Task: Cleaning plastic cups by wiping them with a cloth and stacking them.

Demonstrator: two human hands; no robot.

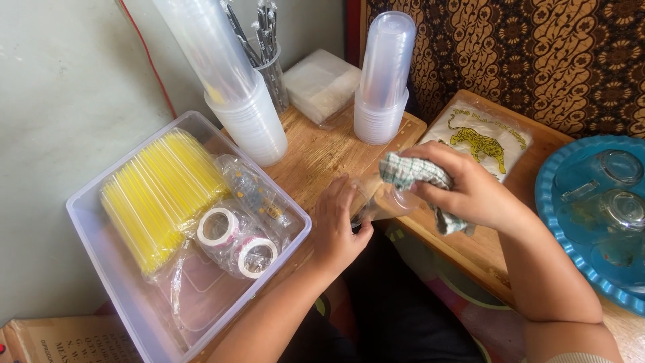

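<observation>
A clear plastic bin (pixel 87 222) sits left of the grip, holding a pack of yellow straws (pixel 158 195) and two tape rolls (pixel 235 243) in a plastic bag. Beyond the grip on the wooden worktop (pixel 322 158) stand two stacks of clear cups (pixel 232 81) (pixel 384 77), with a jar of wrapped straws (pixel 269 50) and a pack of napkins (pixel 321 84) between them. A blue tray (pixel 557 202) with upturned glasses (pixel 615 168) lies to the right, beside a bag bearing a tiger picture (pixel 478 141).
</observation>
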